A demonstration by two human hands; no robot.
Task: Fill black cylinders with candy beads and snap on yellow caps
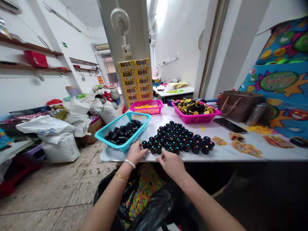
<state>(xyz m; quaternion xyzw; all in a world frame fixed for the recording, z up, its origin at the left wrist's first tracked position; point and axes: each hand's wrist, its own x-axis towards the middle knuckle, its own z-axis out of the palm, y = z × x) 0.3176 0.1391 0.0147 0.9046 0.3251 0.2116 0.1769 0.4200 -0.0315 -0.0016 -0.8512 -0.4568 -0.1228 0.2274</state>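
Observation:
My left hand (136, 152) rests at the table's front edge, its fingers curled against the leftmost of several small black tubes (178, 137) that stand upright in a cluster. My right hand (171, 163) sits just below the table edge with its fingers bent inward; whether it holds anything is hidden. A teal basket (106, 134) with more black tubes lying in it stands just left of the cluster. Under my arms a black plastic bag (154, 211) holds many small coloured candies (144, 192).
Two pink baskets stand further back, one (154, 111) with yellow pieces, one (192, 119) with black and yellow lids. A phone (229, 125), a brown bag (238, 104) and stickers (245, 148) lie to the right. White sacks (57, 138) crowd the floor at left.

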